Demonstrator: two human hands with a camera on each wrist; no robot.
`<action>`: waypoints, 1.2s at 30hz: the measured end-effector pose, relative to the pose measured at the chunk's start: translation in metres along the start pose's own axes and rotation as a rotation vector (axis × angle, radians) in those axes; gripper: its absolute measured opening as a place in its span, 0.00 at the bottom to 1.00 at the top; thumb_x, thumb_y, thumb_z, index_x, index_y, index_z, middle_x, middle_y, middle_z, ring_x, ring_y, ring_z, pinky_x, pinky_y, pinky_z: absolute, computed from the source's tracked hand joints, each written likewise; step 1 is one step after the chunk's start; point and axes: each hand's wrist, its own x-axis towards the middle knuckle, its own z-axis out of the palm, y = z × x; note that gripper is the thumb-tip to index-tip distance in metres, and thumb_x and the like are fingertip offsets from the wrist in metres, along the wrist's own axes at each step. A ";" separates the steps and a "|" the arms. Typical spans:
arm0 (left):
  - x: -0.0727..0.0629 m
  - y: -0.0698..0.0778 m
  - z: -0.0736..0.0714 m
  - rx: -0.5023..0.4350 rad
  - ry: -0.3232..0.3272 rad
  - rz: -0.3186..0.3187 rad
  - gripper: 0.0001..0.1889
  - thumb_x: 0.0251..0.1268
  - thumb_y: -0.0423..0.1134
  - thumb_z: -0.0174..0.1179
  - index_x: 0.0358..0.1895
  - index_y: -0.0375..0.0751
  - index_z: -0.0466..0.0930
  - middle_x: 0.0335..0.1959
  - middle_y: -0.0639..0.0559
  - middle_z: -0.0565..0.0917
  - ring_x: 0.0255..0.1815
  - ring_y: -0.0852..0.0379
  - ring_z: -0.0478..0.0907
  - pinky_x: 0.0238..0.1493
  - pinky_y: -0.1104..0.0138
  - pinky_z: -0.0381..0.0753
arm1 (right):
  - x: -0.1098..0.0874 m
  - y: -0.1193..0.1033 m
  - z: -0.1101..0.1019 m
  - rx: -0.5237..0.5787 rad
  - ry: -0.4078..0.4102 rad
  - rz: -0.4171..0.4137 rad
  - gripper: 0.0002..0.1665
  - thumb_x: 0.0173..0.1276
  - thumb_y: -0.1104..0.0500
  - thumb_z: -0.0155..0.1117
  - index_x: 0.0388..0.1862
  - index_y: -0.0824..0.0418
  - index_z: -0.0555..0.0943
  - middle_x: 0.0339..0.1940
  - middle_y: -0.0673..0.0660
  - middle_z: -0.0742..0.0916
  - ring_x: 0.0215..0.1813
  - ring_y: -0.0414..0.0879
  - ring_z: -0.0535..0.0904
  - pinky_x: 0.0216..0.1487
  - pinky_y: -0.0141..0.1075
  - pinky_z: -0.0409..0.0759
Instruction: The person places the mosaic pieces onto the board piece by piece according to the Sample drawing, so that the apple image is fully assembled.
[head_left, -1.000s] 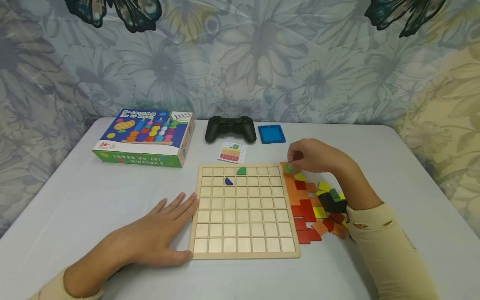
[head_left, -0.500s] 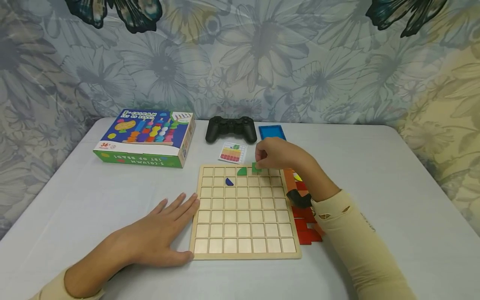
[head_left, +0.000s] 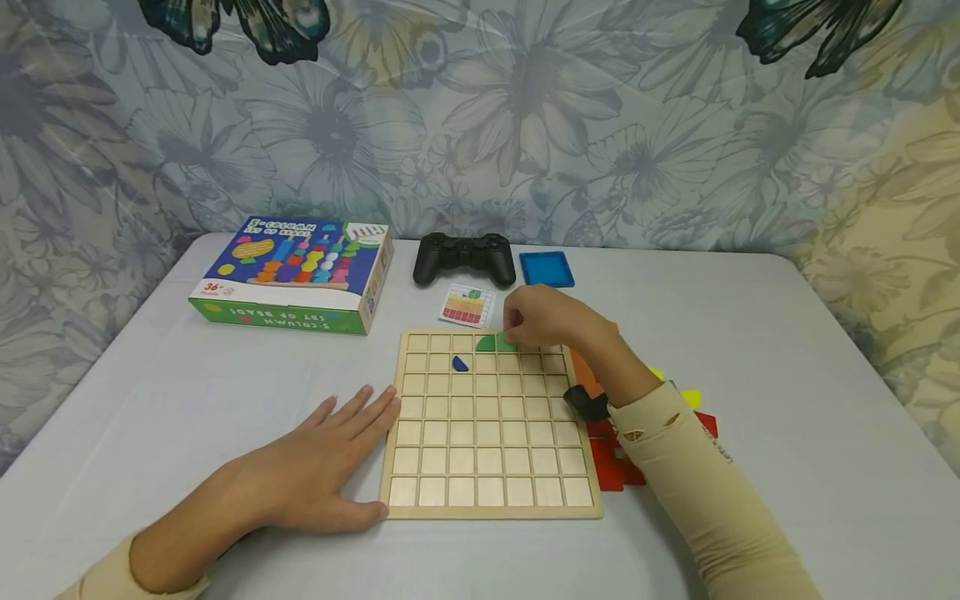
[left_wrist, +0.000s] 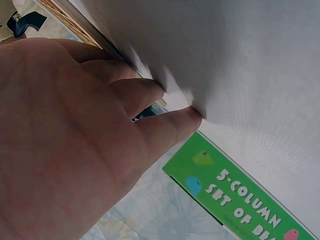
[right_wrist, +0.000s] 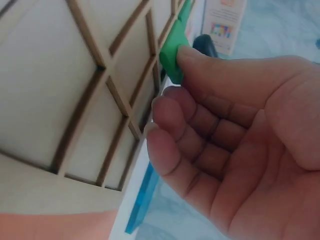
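A wooden grid board (head_left: 487,434) lies in front of me. My left hand (head_left: 315,475) rests flat by its left edge, fingers spread, fingertips and thumb at the frame. At the far edge, my right hand (head_left: 546,317) pinches a green tile (right_wrist: 172,54) against a cell of the top row. The right wrist view shows the thumb on the tile and the other fingers curled behind. Directly left of it sits a green piece with a rounded corner (head_left: 485,342). A small dark blue half-round piece (head_left: 460,364) lies one row nearer me.
Loose red tiles (head_left: 611,475), with orange and yellow ones, lie right of the board, partly behind the right forearm. Beyond the board are a printed pattern card (head_left: 467,305), a black game controller (head_left: 464,258) and a blue tray (head_left: 547,269). A toy box (head_left: 292,271) stands back left.
My right hand has carried the green tile left from the loose pile to the board's top row and lowered it beside the other green piece. The left hand has stayed in place.
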 end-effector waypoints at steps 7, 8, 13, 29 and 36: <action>0.000 0.000 -0.001 -0.006 -0.005 0.001 0.55 0.59 0.70 0.59 0.82 0.43 0.46 0.82 0.53 0.44 0.81 0.47 0.39 0.73 0.38 0.45 | 0.000 -0.002 0.004 -0.049 0.048 -0.021 0.04 0.66 0.61 0.71 0.31 0.58 0.86 0.30 0.51 0.85 0.36 0.48 0.78 0.40 0.42 0.79; -0.001 0.000 -0.001 -0.006 -0.005 0.000 0.55 0.59 0.70 0.59 0.82 0.43 0.46 0.82 0.53 0.44 0.81 0.47 0.39 0.73 0.38 0.45 | 0.000 -0.003 0.005 -0.056 0.062 -0.024 0.05 0.66 0.61 0.72 0.30 0.57 0.86 0.29 0.50 0.85 0.35 0.48 0.78 0.39 0.42 0.79; -0.002 0.001 0.000 -0.005 -0.009 -0.008 0.55 0.58 0.70 0.59 0.82 0.44 0.46 0.82 0.53 0.44 0.81 0.47 0.39 0.73 0.39 0.45 | -0.010 0.002 0.003 -0.055 0.127 -0.063 0.07 0.65 0.61 0.73 0.27 0.56 0.85 0.26 0.49 0.84 0.35 0.48 0.76 0.38 0.42 0.77; 0.001 0.000 -0.001 -0.004 -0.021 -0.011 0.56 0.58 0.71 0.58 0.82 0.44 0.46 0.82 0.53 0.44 0.81 0.47 0.38 0.73 0.39 0.44 | -0.121 0.084 -0.010 -0.095 0.114 0.111 0.02 0.64 0.66 0.70 0.34 0.60 0.86 0.34 0.52 0.86 0.34 0.48 0.77 0.36 0.43 0.83; 0.001 0.000 -0.001 0.000 -0.018 -0.007 0.56 0.58 0.70 0.59 0.82 0.43 0.46 0.82 0.52 0.44 0.81 0.47 0.38 0.73 0.39 0.45 | -0.156 0.104 0.001 -0.044 0.022 0.147 0.07 0.60 0.65 0.74 0.32 0.56 0.83 0.29 0.48 0.82 0.35 0.46 0.75 0.34 0.39 0.79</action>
